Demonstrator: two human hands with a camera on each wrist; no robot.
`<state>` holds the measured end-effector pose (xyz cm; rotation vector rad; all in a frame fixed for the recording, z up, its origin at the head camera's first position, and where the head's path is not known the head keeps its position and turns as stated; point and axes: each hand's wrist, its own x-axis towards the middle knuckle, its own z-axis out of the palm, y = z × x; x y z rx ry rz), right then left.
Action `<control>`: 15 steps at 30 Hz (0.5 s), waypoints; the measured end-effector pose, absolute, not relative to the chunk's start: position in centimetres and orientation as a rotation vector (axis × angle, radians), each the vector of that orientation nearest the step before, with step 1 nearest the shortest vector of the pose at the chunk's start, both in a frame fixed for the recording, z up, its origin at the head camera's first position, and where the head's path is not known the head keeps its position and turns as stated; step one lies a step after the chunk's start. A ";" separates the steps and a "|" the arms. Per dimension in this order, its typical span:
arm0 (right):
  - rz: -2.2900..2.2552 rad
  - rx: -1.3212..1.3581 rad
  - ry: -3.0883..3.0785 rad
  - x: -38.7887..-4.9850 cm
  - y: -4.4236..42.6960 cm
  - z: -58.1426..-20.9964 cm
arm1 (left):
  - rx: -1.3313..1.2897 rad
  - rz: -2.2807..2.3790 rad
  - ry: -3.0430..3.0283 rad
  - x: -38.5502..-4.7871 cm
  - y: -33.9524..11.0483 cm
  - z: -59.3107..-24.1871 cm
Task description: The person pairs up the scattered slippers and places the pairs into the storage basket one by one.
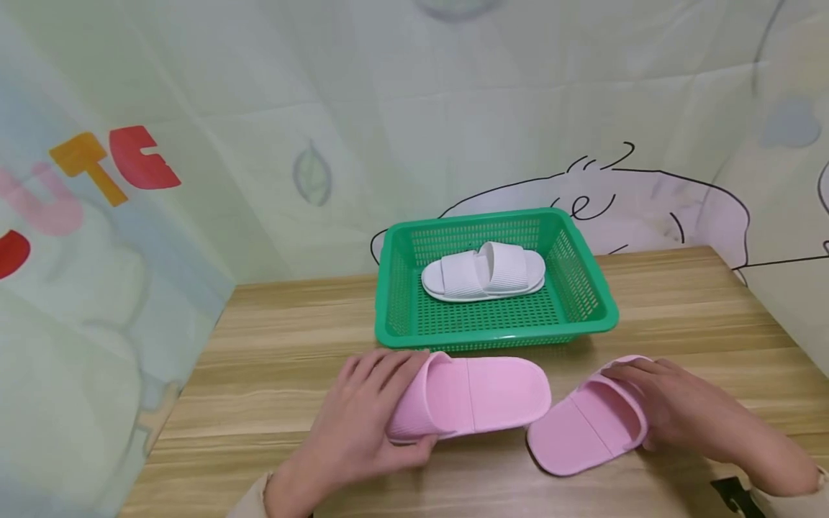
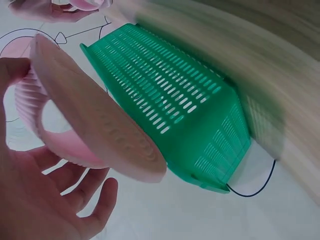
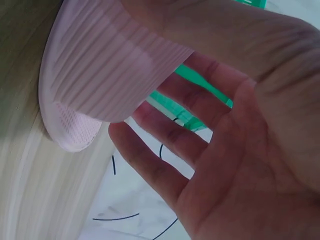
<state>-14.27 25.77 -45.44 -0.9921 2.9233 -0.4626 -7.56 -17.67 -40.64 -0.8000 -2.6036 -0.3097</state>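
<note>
In the head view my left hand (image 1: 363, 421) grips a pink slipper (image 1: 508, 392) around its strap, thumb on the near side and fingers over the far side. The left wrist view shows this slipper (image 2: 95, 107) raised off the table, its pale sole turned to the camera. At the right, my right hand (image 1: 686, 410) holds the other pink slipper (image 1: 570, 435) by its ribbed strap. In the right wrist view that slipper (image 3: 110, 65) has its sole against or close to the tabletop; the hand's fingers (image 3: 155, 167) reach around the strap's side.
A green plastic basket (image 1: 466, 341) stands behind both hands on the wooden table (image 1: 291, 316). In it lies a pair of white slippers (image 1: 461, 275), one partly overlapping the other. A printed cloth (image 1: 388, 144) hangs behind the table. Something small and black (image 1: 737, 496) shows beside the right wrist.
</note>
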 end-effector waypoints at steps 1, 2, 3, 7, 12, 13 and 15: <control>-0.468 -0.993 2.921 -14.3 25.8 -45.4 | -0.801 -0.316 -2.599 -7.6 -17.6 -40.5; -0.473 -0.994 2.920 -14.3 25.9 -45.5 | -0.802 -0.324 -2.592 -7.6 -17.6 -40.5; -0.479 -0.994 2.918 -14.3 26.0 -45.5 | -0.805 -0.330 -2.585 -7.6 -17.6 -40.4; -0.480 -0.996 2.914 -14.2 26.2 -45.6 | -0.823 -0.340 -2.551 -7.7 -17.5 -40.2; -0.487 -1.011 2.919 -14.1 26.3 -45.8 | -0.837 -0.344 -2.526 -7.7 -17.5 -40.2; -0.494 -1.010 2.920 -14.0 26.4 -45.9 | -0.837 -0.346 -2.524 -7.7 -17.5 -40.2; -0.509 -1.006 2.916 -14.0 26.5 -46.0 | -0.836 -0.352 -2.521 -7.6 -17.5 -40.3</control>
